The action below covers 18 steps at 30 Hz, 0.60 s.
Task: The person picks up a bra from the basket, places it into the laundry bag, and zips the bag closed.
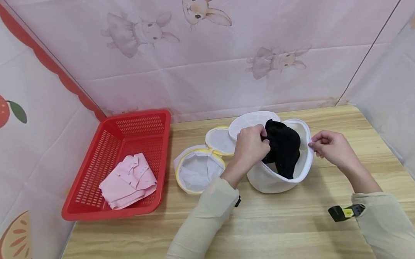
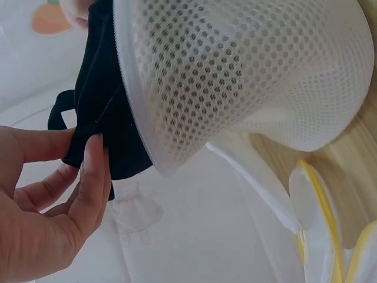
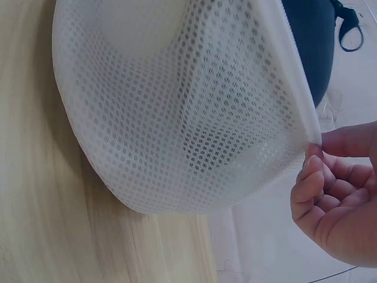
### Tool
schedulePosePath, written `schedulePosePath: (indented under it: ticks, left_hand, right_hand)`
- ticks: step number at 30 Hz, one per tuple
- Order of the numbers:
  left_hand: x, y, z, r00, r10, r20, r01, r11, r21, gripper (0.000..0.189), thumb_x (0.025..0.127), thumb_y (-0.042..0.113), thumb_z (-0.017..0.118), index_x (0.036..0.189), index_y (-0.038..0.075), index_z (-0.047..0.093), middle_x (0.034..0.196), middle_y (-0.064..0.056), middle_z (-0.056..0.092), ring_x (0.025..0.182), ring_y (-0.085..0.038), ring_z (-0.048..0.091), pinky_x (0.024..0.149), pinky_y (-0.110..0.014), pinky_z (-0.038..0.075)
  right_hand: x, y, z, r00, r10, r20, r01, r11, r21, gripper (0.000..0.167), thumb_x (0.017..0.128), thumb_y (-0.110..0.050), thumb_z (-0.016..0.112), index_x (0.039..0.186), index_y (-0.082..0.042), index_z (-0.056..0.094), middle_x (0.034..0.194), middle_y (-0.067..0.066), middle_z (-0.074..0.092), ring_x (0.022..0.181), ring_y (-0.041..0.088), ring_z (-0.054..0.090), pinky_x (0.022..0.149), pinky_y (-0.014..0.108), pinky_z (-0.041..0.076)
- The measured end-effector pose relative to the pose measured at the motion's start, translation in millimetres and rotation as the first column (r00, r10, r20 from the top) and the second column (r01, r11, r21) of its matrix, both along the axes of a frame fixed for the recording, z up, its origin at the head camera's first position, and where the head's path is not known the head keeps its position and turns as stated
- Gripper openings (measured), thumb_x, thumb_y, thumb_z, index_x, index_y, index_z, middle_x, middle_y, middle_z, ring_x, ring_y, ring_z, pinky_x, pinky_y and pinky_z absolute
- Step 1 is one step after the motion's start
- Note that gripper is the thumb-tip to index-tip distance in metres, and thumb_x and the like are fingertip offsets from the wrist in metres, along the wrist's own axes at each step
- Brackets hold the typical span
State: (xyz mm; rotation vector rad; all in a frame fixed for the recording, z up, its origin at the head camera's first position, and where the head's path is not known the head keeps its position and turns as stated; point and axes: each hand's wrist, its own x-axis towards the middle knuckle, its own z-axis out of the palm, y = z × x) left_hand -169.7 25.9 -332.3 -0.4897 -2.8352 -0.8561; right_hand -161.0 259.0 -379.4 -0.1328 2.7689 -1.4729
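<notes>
A white mesh laundry bag (image 1: 272, 184) stands upright on the table, its round lid (image 1: 249, 120) folded back to the left rear. Black fabric, a garment (image 1: 284, 147) with a thin strap, lies partly inside and rises above the rim. My left hand (image 1: 251, 146) pinches the garment between thumb and fingers at the bag's left side; in the left wrist view a strap loop shows beside the fingers. At the opposite side, my right hand (image 1: 331, 149) pinches the bag's rim (image 3: 309, 121) between thumb and forefinger. The garment's lower part shows dimly through the mesh.
Left of the bag is a smaller white mesh bag (image 1: 192, 190) with yellow trim, its lid (image 1: 222, 141) open. A red plastic basket (image 1: 163, 162) at the left holds a folded pink garment (image 1: 130, 183). Printed fabric walls (image 1: 205, 87) enclose the wooden table (image 1: 274, 227).
</notes>
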Motion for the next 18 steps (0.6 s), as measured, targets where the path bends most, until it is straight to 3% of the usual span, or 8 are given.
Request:
schedulePosePath:
  ticks: [4,13,18]
  left_hand:
    - [0.7,1.3,-1.5,0.999,-0.006,-0.035,0.005,0.999,-0.038,0.005,0.075,0.009,0.065,0.079,0.009,0.062,0.074,-0.001,0.061,0.077,-0.019,0.059,0.069,-0.03,0.046]
    - [1.2,6.1,-5.6,0.998,-0.05,-0.03,0.048,0.997,-0.061,0.005,0.076,0.01,0.066,0.081,0.01,0.063,0.074,0.001,0.06,0.075,-0.016,0.059,0.069,-0.026,0.045]
    - [0.4,6.3,-10.7,0.994,-0.071,-0.085,0.064,0.994,-0.085,0.005,0.074,0.008,0.065,0.078,0.009,0.063,0.073,0.0,0.061,0.073,-0.017,0.059,0.066,-0.027,0.046]
  right_hand:
    - [0.2,-0.4,0.0,1.0,0.009,0.007,-0.009,1.0,-0.006,0.013,0.088,-0.001,0.054,0.09,0.012,0.053,0.065,0.004,0.056,0.053,0.008,0.049,0.047,0.024,0.045]
    - [-1.5,-2.0,-1.2,1.0,0.01,0.005,-0.009,1.0,-0.023,0.014,0.087,0.001,0.056,0.09,0.013,0.053,0.064,0.004,0.056,0.052,0.008,0.049,0.047,0.023,0.046]
    - [-1.3,-5.0,-0.1,1.0,0.019,-0.002,-0.019,1.0,-0.023,0.013,0.087,0.001,0.055,0.09,0.013,0.053,0.064,0.006,0.055,0.052,0.009,0.049,0.047,0.022,0.045]
